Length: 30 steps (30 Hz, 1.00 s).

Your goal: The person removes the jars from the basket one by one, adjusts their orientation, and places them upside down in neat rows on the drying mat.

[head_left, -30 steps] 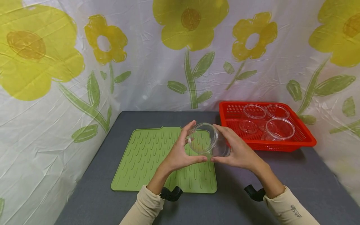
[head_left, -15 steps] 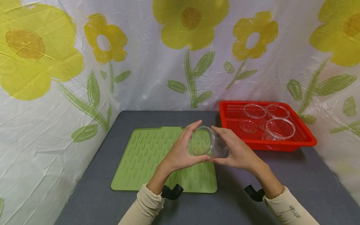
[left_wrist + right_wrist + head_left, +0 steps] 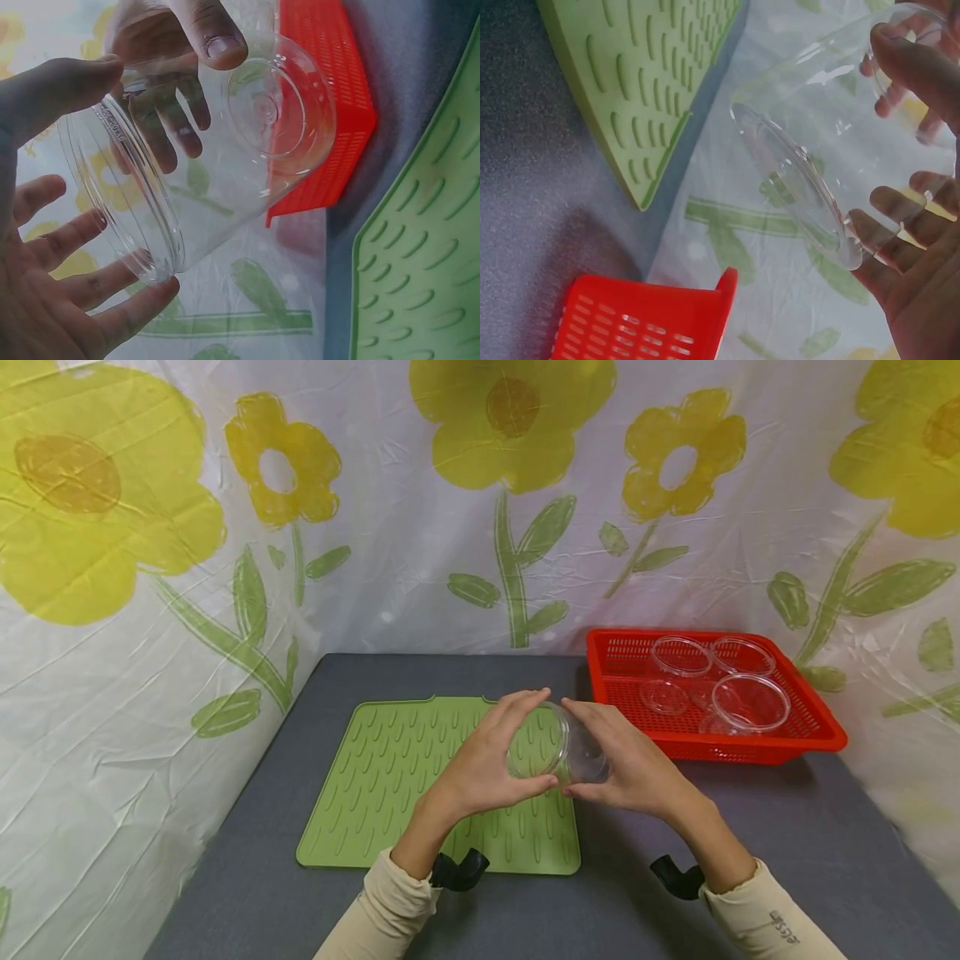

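Note:
A clear jar [image 3: 583, 750] is held up between both hands above the right part of the green mat [image 3: 420, 802]. Its ringed rim end points left and its base end right. My left hand [image 3: 480, 768] grips the rim end, thumb below and fingers curving over the top. My right hand [image 3: 637, 768] holds the body and base end. In the left wrist view the jar [image 3: 225, 187] is tilted, its round base toward the right hand's thumb [image 3: 217, 41]. The right wrist view shows right fingers [image 3: 900, 240] against the jar's side. Whether a clear lid covers the rim cannot be told.
A red perforated basket [image 3: 780, 748] stands at the back right with clear jars [image 3: 750, 703] in it. Dark grey cloth [image 3: 247, 877] covers the table. Behind hangs a white curtain [image 3: 390, 568] with yellow flowers. Each wrist wears a black mount [image 3: 459, 870].
The jar's rim has swung from facing me to facing left. My left fingers have shifted right over the top of the rim. The right hand has barely moved.

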Each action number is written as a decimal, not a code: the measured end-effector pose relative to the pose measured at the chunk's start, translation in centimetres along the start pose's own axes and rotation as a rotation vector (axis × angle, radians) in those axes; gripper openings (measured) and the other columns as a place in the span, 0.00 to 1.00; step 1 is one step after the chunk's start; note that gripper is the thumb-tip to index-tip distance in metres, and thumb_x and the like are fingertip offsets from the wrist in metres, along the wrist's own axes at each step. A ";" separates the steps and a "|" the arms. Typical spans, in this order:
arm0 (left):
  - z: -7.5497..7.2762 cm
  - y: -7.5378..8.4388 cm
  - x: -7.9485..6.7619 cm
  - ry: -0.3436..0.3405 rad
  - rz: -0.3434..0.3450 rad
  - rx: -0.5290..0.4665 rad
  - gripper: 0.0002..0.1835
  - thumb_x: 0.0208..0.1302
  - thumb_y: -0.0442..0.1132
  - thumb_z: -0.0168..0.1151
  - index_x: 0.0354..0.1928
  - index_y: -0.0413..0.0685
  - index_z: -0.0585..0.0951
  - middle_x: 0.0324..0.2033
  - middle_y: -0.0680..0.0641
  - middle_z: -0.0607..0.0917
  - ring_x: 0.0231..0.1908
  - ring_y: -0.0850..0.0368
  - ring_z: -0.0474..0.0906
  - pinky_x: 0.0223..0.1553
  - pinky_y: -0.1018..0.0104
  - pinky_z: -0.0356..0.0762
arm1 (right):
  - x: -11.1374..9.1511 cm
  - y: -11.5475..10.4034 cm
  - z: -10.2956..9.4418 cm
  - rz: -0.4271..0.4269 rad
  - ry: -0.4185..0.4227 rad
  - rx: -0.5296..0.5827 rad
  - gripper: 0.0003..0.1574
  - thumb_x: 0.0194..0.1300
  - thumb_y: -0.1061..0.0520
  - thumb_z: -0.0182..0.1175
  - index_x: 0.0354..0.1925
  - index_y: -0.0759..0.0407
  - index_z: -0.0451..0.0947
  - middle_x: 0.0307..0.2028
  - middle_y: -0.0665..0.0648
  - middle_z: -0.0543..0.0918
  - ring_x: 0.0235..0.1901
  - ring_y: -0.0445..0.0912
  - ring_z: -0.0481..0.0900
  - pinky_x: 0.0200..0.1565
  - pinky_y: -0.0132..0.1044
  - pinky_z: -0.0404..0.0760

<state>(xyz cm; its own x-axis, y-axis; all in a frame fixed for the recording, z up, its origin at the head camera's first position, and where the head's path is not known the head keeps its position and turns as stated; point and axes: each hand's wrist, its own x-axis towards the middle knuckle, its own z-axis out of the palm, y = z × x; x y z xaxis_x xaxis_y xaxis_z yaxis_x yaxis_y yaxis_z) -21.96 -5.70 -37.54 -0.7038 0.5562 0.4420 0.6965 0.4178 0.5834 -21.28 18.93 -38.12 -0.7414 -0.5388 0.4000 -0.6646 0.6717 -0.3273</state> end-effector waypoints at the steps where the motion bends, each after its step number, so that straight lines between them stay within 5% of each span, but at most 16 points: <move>1: -0.1 0.1 0.0 -0.003 -0.003 0.002 0.52 0.54 0.45 0.79 0.79 0.58 0.60 0.74 0.49 0.65 0.73 0.51 0.65 0.69 0.47 0.72 | 0.0 0.0 0.0 0.000 0.001 0.000 0.69 0.45 0.46 0.84 0.78 0.54 0.57 0.68 0.57 0.72 0.64 0.50 0.72 0.57 0.51 0.84; 20: -0.2 -0.3 -0.6 0.007 -0.053 -0.073 0.47 0.54 0.45 0.79 0.75 0.58 0.66 0.73 0.50 0.65 0.72 0.51 0.66 0.67 0.45 0.73 | -0.1 -0.1 -0.1 0.000 -0.003 0.026 0.70 0.44 0.44 0.84 0.79 0.51 0.57 0.70 0.56 0.71 0.64 0.49 0.71 0.57 0.51 0.83; 30: -0.4 -1.0 -1.2 0.057 -0.067 -0.171 0.47 0.52 0.42 0.81 0.74 0.57 0.66 0.72 0.51 0.65 0.71 0.52 0.66 0.63 0.50 0.77 | -1.0 1.0 -0.6 0.090 0.042 0.229 0.70 0.46 0.44 0.83 0.79 0.44 0.56 0.72 0.55 0.69 0.69 0.52 0.67 0.63 0.63 0.75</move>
<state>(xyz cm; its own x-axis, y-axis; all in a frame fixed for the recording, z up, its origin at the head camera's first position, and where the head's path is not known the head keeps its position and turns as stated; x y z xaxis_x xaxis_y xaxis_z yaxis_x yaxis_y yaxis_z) -21.82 -7.07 -38.36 -0.7583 0.4873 0.4330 0.6170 0.3220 0.7181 -21.13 20.46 -38.30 -0.7971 -0.4574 0.3942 -0.6034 0.5803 -0.5469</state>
